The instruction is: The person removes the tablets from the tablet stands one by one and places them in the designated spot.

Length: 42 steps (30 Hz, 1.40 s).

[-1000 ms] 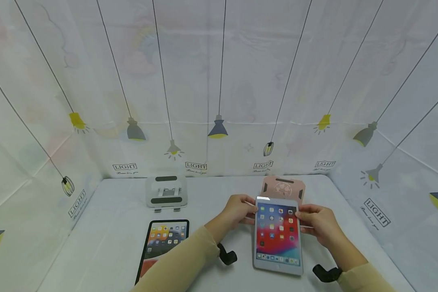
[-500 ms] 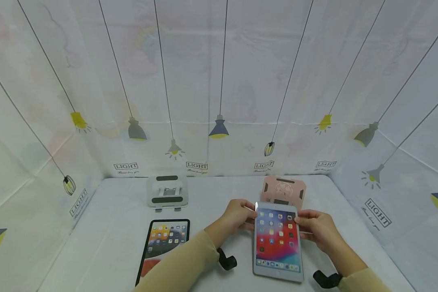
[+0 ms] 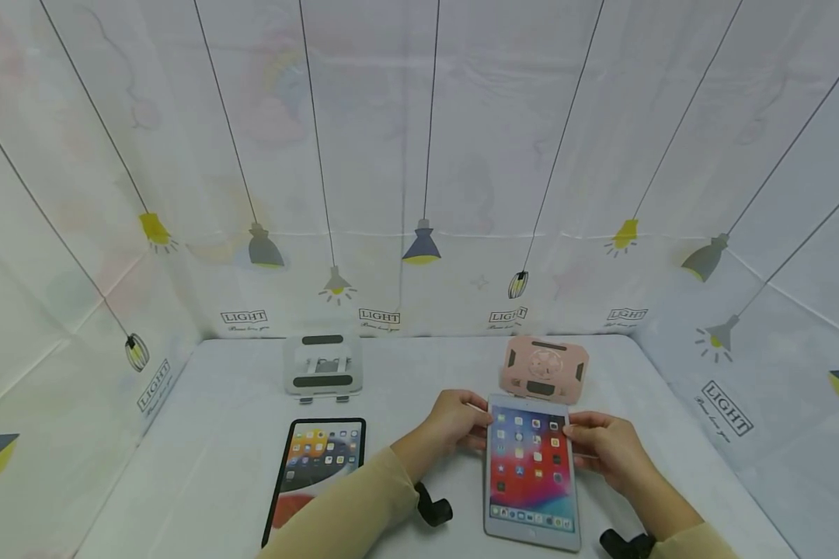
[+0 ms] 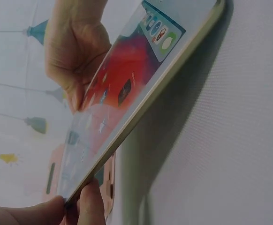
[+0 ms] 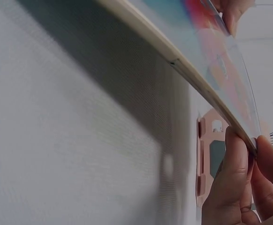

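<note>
A white-framed tablet [image 3: 531,470] with its screen lit is held between both hands at the right of the table. My left hand [image 3: 456,423] pinches its left edge near the far corner, thumb on the front and fingers behind. On the opposite edge, my right hand [image 3: 611,446] pinches it the same way. Both wrist views show the tablet [image 4: 127,89] tilted, its far end raised off the cloth and a shadow below. Just beyond it stands a pink tablet stand [image 3: 545,369] with dark pads, apart from the tablet in the head view.
A grey tablet stand [image 3: 323,365] stands at the back left. In front of it lies a black-framed tablet [image 3: 322,458], partly hidden by the left sleeve [image 3: 349,505]. A lamp-printed curtain [image 3: 419,155] encloses the white table [image 3: 203,435] at the back and sides.
Both hands have drawn the white tablet toward me, away from the pink stand, whose lower part now shows. The camera view has shifted slightly.
</note>
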Each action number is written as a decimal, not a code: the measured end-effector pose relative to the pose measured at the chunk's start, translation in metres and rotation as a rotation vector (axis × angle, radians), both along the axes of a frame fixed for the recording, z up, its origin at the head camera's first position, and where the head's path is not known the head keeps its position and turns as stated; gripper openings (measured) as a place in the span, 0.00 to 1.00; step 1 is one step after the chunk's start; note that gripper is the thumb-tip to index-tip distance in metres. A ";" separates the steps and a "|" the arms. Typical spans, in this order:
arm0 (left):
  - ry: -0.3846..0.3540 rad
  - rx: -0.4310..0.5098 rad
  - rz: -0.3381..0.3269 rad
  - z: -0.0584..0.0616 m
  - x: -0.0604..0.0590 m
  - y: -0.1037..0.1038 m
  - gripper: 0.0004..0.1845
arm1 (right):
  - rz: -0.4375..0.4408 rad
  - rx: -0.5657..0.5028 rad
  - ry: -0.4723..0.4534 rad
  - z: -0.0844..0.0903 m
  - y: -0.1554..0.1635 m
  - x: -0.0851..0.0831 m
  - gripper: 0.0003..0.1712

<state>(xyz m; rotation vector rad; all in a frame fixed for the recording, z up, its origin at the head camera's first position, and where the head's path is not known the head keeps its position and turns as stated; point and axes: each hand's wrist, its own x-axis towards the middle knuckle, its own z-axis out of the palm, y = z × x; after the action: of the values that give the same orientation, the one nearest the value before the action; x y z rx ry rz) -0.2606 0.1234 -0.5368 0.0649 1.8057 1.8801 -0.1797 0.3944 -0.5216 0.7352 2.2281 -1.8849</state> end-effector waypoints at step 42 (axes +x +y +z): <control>-0.025 -0.035 0.002 -0.010 0.018 -0.011 0.05 | -0.007 -0.051 -0.045 -0.017 -0.004 0.015 0.21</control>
<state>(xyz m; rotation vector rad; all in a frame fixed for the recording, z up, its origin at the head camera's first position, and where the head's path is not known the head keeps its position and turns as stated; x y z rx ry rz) -0.2423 0.1119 -0.5464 0.0276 1.8215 1.8422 -0.1642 0.3908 -0.5381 0.7695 2.1457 -1.9013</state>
